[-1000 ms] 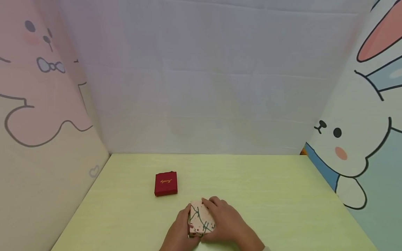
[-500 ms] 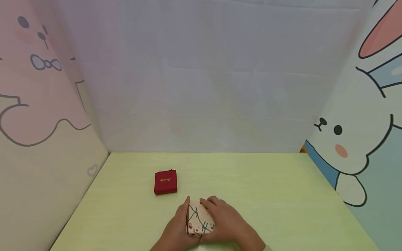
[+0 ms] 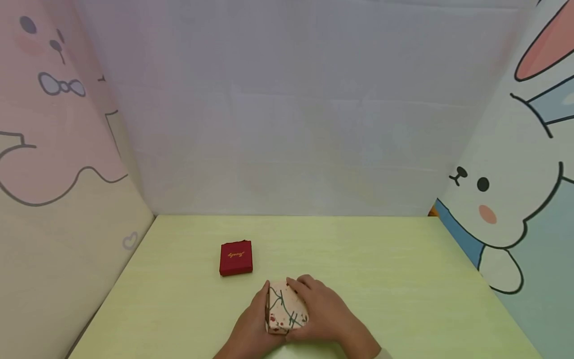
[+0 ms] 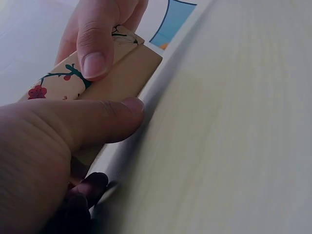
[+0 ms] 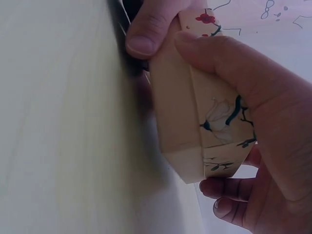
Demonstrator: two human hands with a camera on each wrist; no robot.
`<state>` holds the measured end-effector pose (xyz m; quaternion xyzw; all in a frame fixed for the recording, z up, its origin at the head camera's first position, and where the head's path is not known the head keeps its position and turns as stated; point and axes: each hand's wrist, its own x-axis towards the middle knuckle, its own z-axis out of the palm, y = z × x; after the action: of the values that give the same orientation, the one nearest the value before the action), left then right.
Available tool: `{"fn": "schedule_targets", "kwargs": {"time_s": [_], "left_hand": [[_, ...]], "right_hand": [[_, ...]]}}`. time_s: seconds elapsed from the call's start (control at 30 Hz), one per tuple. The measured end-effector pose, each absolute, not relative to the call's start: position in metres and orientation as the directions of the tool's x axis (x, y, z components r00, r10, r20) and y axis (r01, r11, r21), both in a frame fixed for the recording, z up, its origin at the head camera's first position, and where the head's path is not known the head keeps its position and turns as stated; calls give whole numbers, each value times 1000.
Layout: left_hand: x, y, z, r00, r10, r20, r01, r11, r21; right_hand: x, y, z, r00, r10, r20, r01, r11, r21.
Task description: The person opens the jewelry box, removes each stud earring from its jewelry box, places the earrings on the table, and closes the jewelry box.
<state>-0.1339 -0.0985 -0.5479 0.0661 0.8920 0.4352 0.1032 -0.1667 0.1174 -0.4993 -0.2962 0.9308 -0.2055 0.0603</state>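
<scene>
Both hands grasp a small flower-patterned box (image 3: 283, 306) at the near edge of the view, over the pale green table (image 3: 403, 289), much where it sat a second ago in relation to the red box (image 3: 235, 258). The clearest change is in the left hand (image 3: 252, 321): its wrist has swung outward, and its fingertip along the box's left side now reaches level with the far corner, where a second ago it stopped a little short. The right hand (image 3: 325, 311) keeps nearly the same hold, its fingers curled over the right side and far edge of the patterned top. In the wrist views, the left thumb (image 4: 117, 119) presses the plain tan band (image 5: 173, 97) below the patterned part, while the right thumb (image 5: 202, 51) lies across the patterned side. Whether the box's underside touches the table cannot be told. The red box, gold script on its face, lies beyond and to the left, apart from both hands and unmoved on the table; the whole scene sits slightly higher in the head view than before.
</scene>
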Motion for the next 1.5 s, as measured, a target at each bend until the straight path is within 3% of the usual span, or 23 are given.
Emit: {"fn": "schedule_targets", "kwargs": {"time_s": [0.9,1.5], "left_hand": [[-134,-98,-546,-959,204,-195,-39,588,808],[-133,-94,-542,-964,190,-185,-39,589,807]], "right_hand": [[-164,123,-490,-827,-562,-12,-494,738,-460],[-173,129,-474,-820,-571,45,-535,735,-415]]}}
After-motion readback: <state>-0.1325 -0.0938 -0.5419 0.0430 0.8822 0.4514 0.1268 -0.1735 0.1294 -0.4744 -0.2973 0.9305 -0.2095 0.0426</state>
